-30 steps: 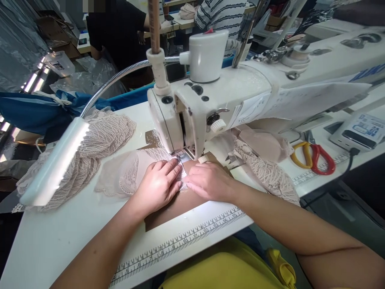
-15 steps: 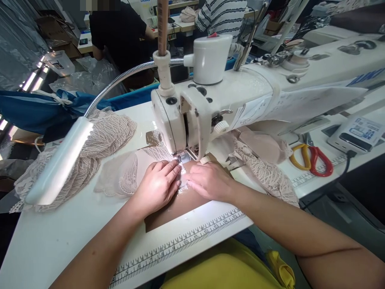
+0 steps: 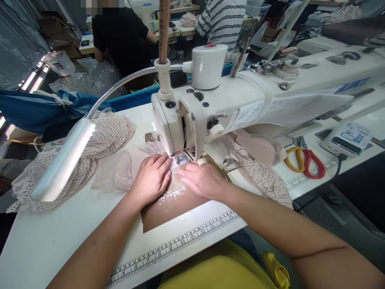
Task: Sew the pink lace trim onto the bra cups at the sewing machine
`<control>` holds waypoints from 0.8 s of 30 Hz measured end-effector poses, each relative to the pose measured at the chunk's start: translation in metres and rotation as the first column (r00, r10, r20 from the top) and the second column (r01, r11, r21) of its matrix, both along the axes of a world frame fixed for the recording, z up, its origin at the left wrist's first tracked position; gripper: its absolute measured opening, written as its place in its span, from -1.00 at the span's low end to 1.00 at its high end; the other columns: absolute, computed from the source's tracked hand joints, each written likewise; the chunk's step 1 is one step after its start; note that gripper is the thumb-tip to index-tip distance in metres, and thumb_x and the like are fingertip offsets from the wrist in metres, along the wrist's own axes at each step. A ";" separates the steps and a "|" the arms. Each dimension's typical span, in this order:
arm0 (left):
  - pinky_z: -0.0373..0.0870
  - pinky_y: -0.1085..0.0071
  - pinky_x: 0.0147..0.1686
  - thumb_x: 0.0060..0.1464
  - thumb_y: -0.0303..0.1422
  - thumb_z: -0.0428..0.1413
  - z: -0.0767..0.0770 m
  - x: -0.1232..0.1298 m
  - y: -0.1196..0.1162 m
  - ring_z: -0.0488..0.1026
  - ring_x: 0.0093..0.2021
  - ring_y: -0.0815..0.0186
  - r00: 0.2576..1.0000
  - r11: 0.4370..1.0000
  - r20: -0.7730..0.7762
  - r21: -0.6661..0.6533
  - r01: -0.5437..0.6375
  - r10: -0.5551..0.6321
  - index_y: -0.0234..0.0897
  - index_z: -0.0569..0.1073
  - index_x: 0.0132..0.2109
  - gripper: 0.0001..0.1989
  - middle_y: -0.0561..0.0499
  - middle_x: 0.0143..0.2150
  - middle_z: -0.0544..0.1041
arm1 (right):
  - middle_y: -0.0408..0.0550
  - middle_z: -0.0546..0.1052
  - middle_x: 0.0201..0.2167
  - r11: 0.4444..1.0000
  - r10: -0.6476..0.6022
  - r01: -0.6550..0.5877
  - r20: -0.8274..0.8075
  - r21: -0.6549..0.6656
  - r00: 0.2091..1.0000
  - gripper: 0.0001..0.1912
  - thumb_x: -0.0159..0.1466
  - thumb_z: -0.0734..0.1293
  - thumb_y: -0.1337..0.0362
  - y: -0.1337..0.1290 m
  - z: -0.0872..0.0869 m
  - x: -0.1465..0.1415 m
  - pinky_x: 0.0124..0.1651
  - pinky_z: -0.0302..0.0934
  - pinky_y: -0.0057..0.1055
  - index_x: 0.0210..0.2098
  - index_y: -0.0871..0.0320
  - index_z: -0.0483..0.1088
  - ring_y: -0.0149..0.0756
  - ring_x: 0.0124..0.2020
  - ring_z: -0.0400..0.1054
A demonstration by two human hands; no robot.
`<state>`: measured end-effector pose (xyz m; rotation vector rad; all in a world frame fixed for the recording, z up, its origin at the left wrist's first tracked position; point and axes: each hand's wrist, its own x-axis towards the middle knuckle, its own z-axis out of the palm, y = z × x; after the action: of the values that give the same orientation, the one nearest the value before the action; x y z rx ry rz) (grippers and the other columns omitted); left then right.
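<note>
A beige lace fabric piece (image 3: 120, 172) with sheer panels runs under the head of a white sewing machine (image 3: 173, 132). My left hand (image 3: 152, 176) lies flat on it, left of the presser foot (image 3: 178, 159), fingers stretched out side by side. On the other side of the foot, my right hand (image 3: 201, 178) has its fingers bent and pressed together on the fabric's edge. What lies under its fingertips is mostly hidden. A brown, tape-covered sheet (image 3: 168, 208) covers the machine bed below both hands.
Stacked lace pieces (image 3: 105, 134) lie on the left under a lamp (image 3: 64, 160). More lace fabric (image 3: 261, 168) sits at right, beside scissors (image 3: 305, 160) with yellow and red handles. A printed ruler (image 3: 180, 245) runs along the front edge. Two people (image 3: 120, 40) work behind.
Both hands have shifted slightly left in view, and the fabric between them has advanced toward the presser foot. More of the taped brown sheet shows. The camera view has turned a little.
</note>
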<state>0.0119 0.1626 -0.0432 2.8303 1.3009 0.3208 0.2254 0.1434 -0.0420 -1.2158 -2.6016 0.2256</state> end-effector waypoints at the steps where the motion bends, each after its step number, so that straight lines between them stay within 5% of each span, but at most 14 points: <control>1: 0.26 0.04 0.09 0.25 -0.33 -0.09 -0.001 -0.001 0.001 0.33 0.06 0.03 1.000 1.000 0.004 0.000 -0.010 0.010 -0.39 0.39 0.12 -0.62 -0.24 0.09 0.45 | -0.04 0.51 -0.32 1.000 0.003 -0.003 0.003 0.000 1.000 -0.70 0.34 0.20 0.24 0.000 0.000 0.000 -0.32 0.05 -0.38 -0.03 0.17 0.45 -0.32 -0.39 0.28; 14: 0.31 0.08 0.10 0.21 -0.16 -0.08 -0.017 -0.018 0.008 0.37 0.11 -0.01 0.989 0.995 0.140 0.078 -0.057 0.045 -0.28 0.39 0.09 -0.58 -0.21 0.10 0.44 | -0.06 0.54 -0.18 1.000 0.005 -0.005 0.050 0.001 0.999 -0.69 0.31 0.21 0.18 0.000 0.012 0.006 -0.14 0.22 -0.33 -0.01 0.10 0.41 -0.21 -0.18 0.40; 20: 0.32 0.10 0.13 0.19 -0.13 -0.09 -0.027 -0.030 0.017 0.38 0.12 0.02 0.991 0.992 0.105 0.089 -0.090 0.081 -0.27 0.39 0.07 -0.57 -0.21 0.14 0.41 | -0.01 0.53 -0.34 0.988 -0.134 0.151 0.308 -0.031 0.942 -0.87 0.19 0.31 0.29 -0.022 0.040 0.033 -0.36 0.24 -0.37 -0.28 0.20 0.44 -0.24 -0.36 0.40; 24: 0.35 0.06 0.09 0.19 -0.15 -0.09 -0.027 -0.033 0.019 0.40 0.10 -0.02 0.986 0.987 0.098 0.079 -0.143 0.135 -0.31 0.42 0.04 -0.57 -0.24 0.11 0.44 | 0.21 0.49 -0.18 0.949 -0.311 0.306 0.366 0.072 0.877 -0.82 0.19 0.29 0.40 -0.035 0.041 0.062 -0.19 0.27 -0.25 -0.21 0.31 0.43 -0.07 -0.15 0.38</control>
<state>-0.0208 0.1819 -0.0701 2.7596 1.5030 0.5160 0.2873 0.1082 -0.0012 -1.7984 -2.6440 -0.0972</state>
